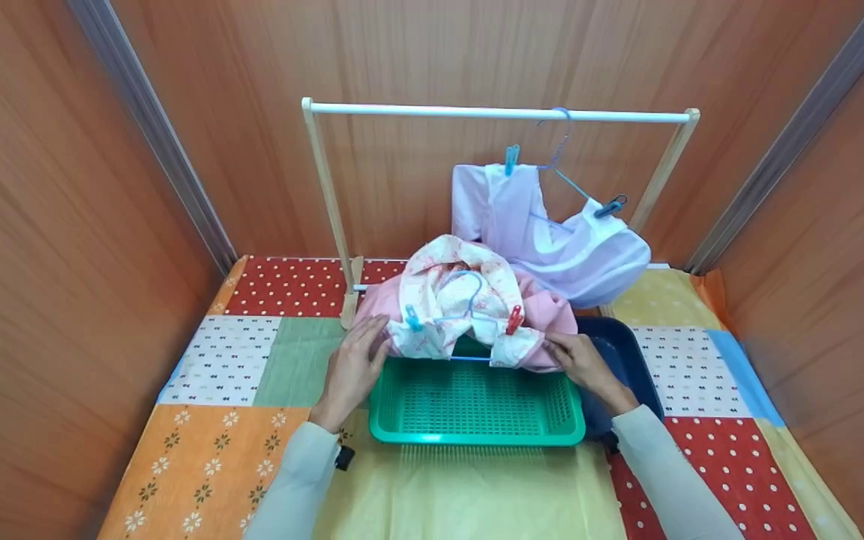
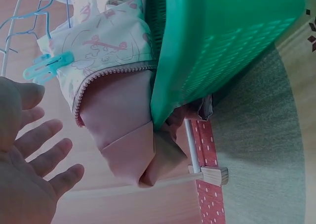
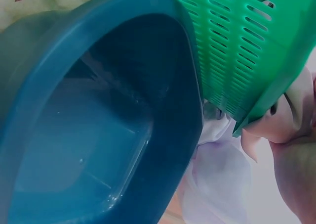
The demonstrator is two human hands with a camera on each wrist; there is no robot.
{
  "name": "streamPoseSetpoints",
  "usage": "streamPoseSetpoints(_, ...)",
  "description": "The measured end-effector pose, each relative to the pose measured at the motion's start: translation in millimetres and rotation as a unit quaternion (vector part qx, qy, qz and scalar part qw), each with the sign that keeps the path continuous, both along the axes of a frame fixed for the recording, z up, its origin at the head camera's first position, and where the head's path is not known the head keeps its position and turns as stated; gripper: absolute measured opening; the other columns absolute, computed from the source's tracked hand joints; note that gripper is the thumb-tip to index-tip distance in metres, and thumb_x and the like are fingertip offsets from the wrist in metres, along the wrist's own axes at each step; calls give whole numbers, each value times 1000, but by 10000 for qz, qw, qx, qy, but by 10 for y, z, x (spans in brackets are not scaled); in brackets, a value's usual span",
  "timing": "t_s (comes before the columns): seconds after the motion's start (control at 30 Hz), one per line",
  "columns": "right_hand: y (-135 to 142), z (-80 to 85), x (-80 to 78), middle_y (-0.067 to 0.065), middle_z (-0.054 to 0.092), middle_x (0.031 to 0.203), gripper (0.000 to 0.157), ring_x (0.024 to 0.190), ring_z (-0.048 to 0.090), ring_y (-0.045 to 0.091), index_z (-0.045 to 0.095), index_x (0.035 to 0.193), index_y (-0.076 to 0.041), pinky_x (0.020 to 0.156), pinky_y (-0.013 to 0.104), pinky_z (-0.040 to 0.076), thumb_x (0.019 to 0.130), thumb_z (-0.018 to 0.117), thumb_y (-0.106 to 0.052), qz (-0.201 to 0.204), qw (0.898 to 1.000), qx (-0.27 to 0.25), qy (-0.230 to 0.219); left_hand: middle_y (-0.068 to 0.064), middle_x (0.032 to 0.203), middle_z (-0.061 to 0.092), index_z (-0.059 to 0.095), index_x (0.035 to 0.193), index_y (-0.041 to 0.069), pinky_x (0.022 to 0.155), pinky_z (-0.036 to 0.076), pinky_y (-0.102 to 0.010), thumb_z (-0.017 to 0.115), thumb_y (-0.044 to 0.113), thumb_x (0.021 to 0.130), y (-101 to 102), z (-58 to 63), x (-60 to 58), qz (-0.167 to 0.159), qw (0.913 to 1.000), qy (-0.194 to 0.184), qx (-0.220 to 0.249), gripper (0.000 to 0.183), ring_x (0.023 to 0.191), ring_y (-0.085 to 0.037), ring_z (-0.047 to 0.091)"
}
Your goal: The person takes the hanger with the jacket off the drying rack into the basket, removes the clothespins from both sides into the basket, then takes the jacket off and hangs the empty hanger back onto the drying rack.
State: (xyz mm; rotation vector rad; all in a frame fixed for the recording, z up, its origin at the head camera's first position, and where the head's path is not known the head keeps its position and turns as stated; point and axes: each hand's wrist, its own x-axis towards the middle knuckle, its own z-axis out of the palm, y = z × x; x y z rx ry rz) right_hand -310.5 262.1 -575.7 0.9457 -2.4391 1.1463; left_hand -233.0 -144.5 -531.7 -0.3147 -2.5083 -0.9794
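Note:
A pink garment (image 1: 548, 306) with a white, pink-printed lining lies bunched over the back of a green basket (image 1: 477, 439). Zipper teeth (image 2: 101, 70) edge it. On it is a blue wire hanger (image 1: 469, 289), with a light-blue clothespin (image 1: 412, 318) and a red clothespin (image 1: 514, 320) clipped at either side. My left hand (image 1: 353, 364) is beside the garment's left end, fingers spread and apart from the cloth in the left wrist view. At the right end, my right hand (image 1: 586, 367) touches the pink edge; its fingertips are out of the right wrist view.
Behind stands a drying rack with a white rail (image 1: 432, 111). From it hangs a pale lilac garment (image 1: 507, 202) on a hanger, with clothespins on it. A dark blue basin (image 3: 98, 130) sits right of the basket. Wood-grain panels (image 1: 432, 45) enclose the patchwork cloth (image 1: 214, 450).

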Motion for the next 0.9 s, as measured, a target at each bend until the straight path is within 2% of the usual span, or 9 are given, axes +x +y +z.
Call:
streamPoseSetpoints(0.13, -9, 14, -14, -5, 48, 53, 20, 51, 38, -3, 63, 77, -9, 49, 18, 34, 95, 61, -2, -49, 9999, 13, 109, -9, 137, 62, 62, 134, 13, 108, 43, -49, 65, 18, 95, 29, 22, -85, -39, 9997, -213, -143, 39, 134, -32, 51)
streamPoseSetpoints(0.33, -6, 32, -31, -3, 55, 58, 13, 55, 43, -1, 71, 88, -9, 53, 18, 37, 94, 62, -2, -105, 9999, 23, 117, -5, 129, 67, 64, 131, 16, 95, 54, -43, 65, 20, 95, 37, 18, -150, 40, 9980, -624, -85, 36, 113, -24, 66)
streamPoseSetpoints(0.5, 8, 40, -43, -1, 59, 62, 13, 57, 44, 0, 73, 91, -8, 56, 16, 38, 93, 62, -1, -115, 9999, 1, 73, -2, 114, 72, 67, 127, 19, 86, 57, -39, 65, 21, 96, 32, 3, -168, 53, 9979, -635, -151, 32, 98, -18, 69)
streamPoseSetpoints(0.73, 30, 62, -24, -1, 59, 61, 14, 57, 45, -1, 73, 91, -9, 55, 17, 39, 94, 61, -2, -120, 9999, 63, -26, 0, 109, 74, 70, 124, 19, 89, 56, -40, 65, 22, 95, 36, -45, -156, 66, 9986, -486, -206, 29, 101, -20, 67)
streamPoseSetpoints(0.9, 11, 166, 53, 0, 66, 73, 9, 64, 54, 3, 73, 94, -10, 59, 21, 45, 93, 65, -7, -189, 9990, 376, -138, -2, 107, 75, 72, 119, 16, 85, 57, -40, 65, 18, 95, 52, -54, -164, 132, 9986, -492, -162, 25, 100, -20, 68)
